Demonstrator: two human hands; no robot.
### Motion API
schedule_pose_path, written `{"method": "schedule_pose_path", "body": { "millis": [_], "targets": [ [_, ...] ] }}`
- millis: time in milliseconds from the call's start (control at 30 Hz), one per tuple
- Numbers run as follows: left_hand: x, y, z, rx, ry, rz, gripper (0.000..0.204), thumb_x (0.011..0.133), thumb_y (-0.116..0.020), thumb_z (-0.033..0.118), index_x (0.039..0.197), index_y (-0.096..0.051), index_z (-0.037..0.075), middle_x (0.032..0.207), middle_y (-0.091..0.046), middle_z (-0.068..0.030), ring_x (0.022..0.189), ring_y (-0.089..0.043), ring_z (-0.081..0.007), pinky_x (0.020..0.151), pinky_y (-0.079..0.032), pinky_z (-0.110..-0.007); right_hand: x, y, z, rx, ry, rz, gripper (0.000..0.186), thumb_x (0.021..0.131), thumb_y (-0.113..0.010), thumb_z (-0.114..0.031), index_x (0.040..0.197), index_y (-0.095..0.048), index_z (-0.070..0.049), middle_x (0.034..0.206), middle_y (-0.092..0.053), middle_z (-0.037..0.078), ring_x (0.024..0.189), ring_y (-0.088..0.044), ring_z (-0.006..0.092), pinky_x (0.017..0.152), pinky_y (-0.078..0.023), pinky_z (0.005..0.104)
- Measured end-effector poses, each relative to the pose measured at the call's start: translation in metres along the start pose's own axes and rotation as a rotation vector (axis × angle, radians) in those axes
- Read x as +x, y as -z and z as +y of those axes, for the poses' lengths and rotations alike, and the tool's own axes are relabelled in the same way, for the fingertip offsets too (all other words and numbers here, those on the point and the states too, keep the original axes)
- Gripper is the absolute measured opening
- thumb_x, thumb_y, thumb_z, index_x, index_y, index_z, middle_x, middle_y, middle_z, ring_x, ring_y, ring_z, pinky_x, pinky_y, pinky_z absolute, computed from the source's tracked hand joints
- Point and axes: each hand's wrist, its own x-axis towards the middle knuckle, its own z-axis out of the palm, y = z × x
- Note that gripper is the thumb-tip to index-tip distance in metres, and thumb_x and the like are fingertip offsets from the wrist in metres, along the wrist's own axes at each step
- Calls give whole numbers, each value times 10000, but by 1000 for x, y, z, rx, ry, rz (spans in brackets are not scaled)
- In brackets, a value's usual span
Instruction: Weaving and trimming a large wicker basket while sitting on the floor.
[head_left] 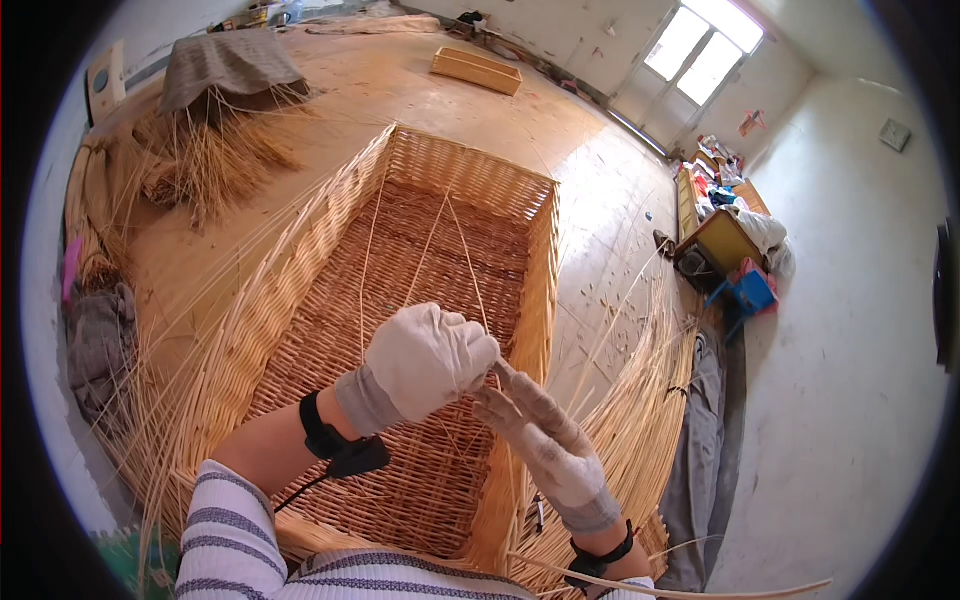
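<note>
A long, deep wicker basket (549,290), with pale walls and a reddish-brown woven floor, lies in front of me. Both my hands wear whitish work gloves over its near right part. My left hand (430,360) is closed, and a thin wicker strand (468,255) runs from its fingers toward the far end of the basket. My right hand (545,435) has its fingers stretched out, with the tips meeting the left hand's fingers; the exact contact is partly hidden. Other thin strands slant over the basket floor.
Loose wicker rods (640,410) lie in a large bundle at the right. More rods sit under a grey-brown cloth (232,65) at far left. A shallow wooden tray (476,71) rests on the floor beyond. By the right wall are a blue stool (748,292) and a cluttered cabinet (727,243).
</note>
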Motion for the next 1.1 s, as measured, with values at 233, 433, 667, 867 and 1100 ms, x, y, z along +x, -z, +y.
{"method": "schedule_pose_path", "body": {
  "millis": [233,433,667,867,1100],
  "targets": [
    [-2,-6,16,-103,-94,56,379,820,-745,226,1187,-737,132,877,-735,28,761,-710,-151,697,-559,-306,-5,3,-5,-94,-132,137,535,1091,-383,-130,1579,-287,68,1593,-375,260,1493,-373,378,1247,-236,568],
    [2,4,14,47,-69,-39,159,801,-726,238,935,-698,157,741,-638,40,681,-645,-141,664,-498,-311,9,-8,5,46,-94,61,648,1091,-439,-266,1588,-217,84,1620,-313,263,1503,-349,366,1254,-226,549],
    [14,19,16,-198,-101,131,193,873,-697,229,1057,-723,175,738,-613,51,704,-626,-139,682,-494,-317,17,-16,5,208,-78,57,725,1092,-422,-423,1620,-185,13,1635,-328,176,1498,-346,311,1255,-222,506],
    [9,14,26,-322,-183,115,188,828,-713,180,1009,-764,162,905,-739,39,833,-706,-125,669,-540,-300,16,-12,7,309,-150,-18,697,1098,-352,-365,1630,-113,15,1659,-260,164,1530,-295,265,1265,-223,464],
    [10,22,11,-181,-143,27,104,806,-707,229,882,-645,196,811,-653,65,765,-654,-122,671,-518,-320,13,-16,12,334,-253,63,727,1079,-398,-420,1619,-168,9,1602,-351,151,1484,-358,279,1246,-263,469]
  ]
}}
